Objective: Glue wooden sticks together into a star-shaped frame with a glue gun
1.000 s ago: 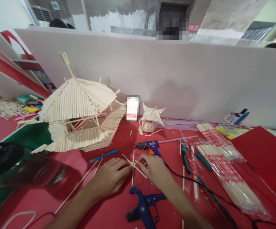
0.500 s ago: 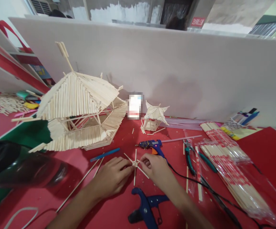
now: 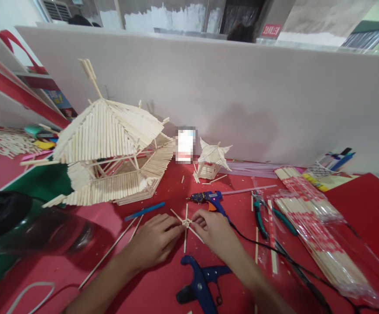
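Note:
Between my hands lies a small star-shaped stick frame (image 3: 186, 223), its thin wooden sticks spreading out from a little ring at the centre. From the left, my left hand (image 3: 158, 237) pinches the frame close to its centre. My right hand (image 3: 212, 226) has thumb and fingers closed on the right side of the frame, partly hiding the sticks there. Just behind them rests a blue hot glue gun (image 3: 205, 197) with a small light on and a glue stick in its back. In front lies a dark blue hand tool (image 3: 199, 285) with a trigger-like lever.
A large stick pavilion (image 3: 110, 152) stands at the left, a small one (image 3: 213, 159) by the white partition (image 3: 163, 83). A drink bottle (image 3: 35, 226) lies left. Pliers (image 3: 259, 218), packed wooden sticks (image 3: 320, 244) and the glue gun's cord (image 3: 257, 243) are right. A blue pen (image 3: 145, 211) lies nearby.
Both hands keep their hold on the star-shaped frame with hardly any movement. The whole view has shifted very slightly.

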`<state>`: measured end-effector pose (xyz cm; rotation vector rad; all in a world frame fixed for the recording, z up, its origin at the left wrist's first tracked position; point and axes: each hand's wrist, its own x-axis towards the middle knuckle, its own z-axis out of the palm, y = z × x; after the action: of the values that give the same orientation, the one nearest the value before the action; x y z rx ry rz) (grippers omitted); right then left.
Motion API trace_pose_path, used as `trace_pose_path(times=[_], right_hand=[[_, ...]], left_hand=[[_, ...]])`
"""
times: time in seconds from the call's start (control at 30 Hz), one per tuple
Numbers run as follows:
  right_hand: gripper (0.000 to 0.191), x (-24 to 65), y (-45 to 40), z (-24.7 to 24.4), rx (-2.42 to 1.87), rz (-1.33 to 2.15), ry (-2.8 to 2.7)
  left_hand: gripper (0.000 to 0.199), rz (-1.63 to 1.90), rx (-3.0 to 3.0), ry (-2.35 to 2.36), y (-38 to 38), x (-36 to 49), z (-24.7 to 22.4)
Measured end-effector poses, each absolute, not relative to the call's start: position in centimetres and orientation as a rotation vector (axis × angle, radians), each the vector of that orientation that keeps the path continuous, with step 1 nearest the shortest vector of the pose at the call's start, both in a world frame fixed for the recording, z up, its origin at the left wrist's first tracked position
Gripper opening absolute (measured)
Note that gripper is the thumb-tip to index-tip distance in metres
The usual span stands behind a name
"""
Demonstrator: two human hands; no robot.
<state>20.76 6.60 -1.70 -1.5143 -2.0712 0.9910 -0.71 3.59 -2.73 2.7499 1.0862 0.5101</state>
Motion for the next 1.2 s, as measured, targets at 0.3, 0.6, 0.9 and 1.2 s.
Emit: trace_pose_path(times=[0.3, 0.6, 0.9, 1.2], right_hand=[[0.009, 20.78, 6.46, -1.72, -1.493, 0.989, -2.086], [0.009, 20.65, 6.44, -1.71, -1.494, 0.956, -2.120], [0.011, 20.66, 6.44, -2.01, -1.482, 0.915, -2.173], [0.011, 20.66, 6.36, -1.72, -1.500, 0.864, -2.238]], left_hand=[[0.034, 0.512, 2.776, 1.082, 3.52, -0.74, -2.67], [0.033, 0.540, 2.776, 1.085, 3.58, -0.65, -2.80], [0.033, 0.514, 2.788, 1.108, 3.51, -0.58, -2.62], [0.037, 0.529, 2.778, 1.086, 3.57, -0.65, -2.71]])
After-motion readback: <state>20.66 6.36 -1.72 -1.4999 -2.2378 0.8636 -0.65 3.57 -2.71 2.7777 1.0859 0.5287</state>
